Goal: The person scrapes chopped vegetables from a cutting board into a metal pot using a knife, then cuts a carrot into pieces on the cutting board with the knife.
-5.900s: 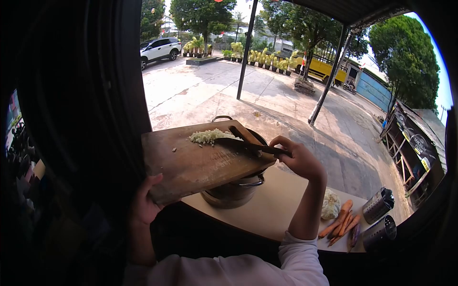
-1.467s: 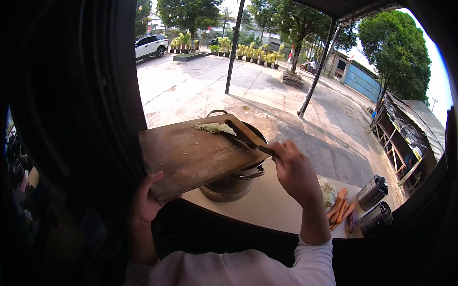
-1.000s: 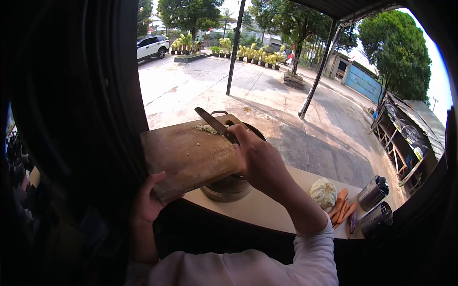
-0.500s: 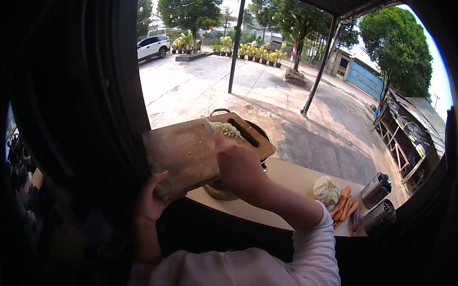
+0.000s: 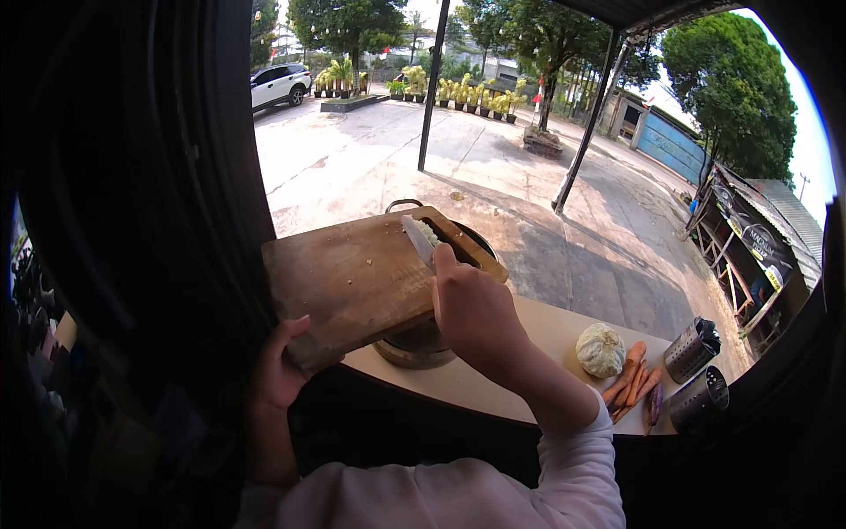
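My left hand (image 5: 280, 370) grips the near left corner of a wooden cutting board (image 5: 344, 282), which is tilted above a metal pot (image 5: 414, 348). My right hand (image 5: 471, 304) is closed round the handle of a knife (image 5: 419, 240), whose blade stands on the board near the slot at its far right end. Finely chopped pale food (image 5: 428, 231) lies between the blade and the slot. A few small bits are scattered on the middle of the board. The board and my right hand hide most of the pot.
On the pale counter (image 5: 502, 388) to the right are a cabbage (image 5: 601, 350), several carrots (image 5: 630, 379), a purple vegetable (image 5: 654, 406) and two perforated metal holders (image 5: 692, 350). A dark frame borders the left. Outside are posts, paving and a white car (image 5: 280, 86).
The knife has come down onto the board, and my right hand has moved across the board, then back right. The chopped food has shifted toward the slot and its pile looks smaller.
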`<control>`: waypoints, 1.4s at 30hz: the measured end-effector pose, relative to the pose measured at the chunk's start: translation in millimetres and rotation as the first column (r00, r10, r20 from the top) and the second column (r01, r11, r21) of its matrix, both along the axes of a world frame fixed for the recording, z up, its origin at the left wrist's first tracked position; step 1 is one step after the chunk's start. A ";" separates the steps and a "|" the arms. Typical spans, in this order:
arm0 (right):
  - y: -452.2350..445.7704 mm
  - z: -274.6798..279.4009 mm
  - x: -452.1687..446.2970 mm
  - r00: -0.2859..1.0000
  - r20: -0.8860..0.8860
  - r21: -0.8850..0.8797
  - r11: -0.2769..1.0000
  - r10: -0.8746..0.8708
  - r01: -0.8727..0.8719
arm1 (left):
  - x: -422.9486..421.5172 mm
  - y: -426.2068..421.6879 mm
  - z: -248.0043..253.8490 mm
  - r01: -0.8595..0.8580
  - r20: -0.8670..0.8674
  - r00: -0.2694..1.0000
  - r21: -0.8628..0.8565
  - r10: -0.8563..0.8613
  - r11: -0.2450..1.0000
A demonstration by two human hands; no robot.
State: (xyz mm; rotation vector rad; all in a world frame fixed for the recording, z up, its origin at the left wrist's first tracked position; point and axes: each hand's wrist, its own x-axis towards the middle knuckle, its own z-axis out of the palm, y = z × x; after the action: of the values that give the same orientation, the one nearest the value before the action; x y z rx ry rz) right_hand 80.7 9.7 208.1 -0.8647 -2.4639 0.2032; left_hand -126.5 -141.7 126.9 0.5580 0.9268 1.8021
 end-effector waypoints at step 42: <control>34.9 -8.2 30.9 0.991 -0.134 0.056 0.998 -0.021 0.029 | -3.8 1.2 1.1 0.034 0.030 0.999 0.041 -0.036 0.999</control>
State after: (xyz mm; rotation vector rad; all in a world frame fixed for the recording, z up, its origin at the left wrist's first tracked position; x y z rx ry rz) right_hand 111.6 44.6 199.8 -0.8295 -2.3228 0.1736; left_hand -130.3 -140.5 128.0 0.5669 0.8557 1.7969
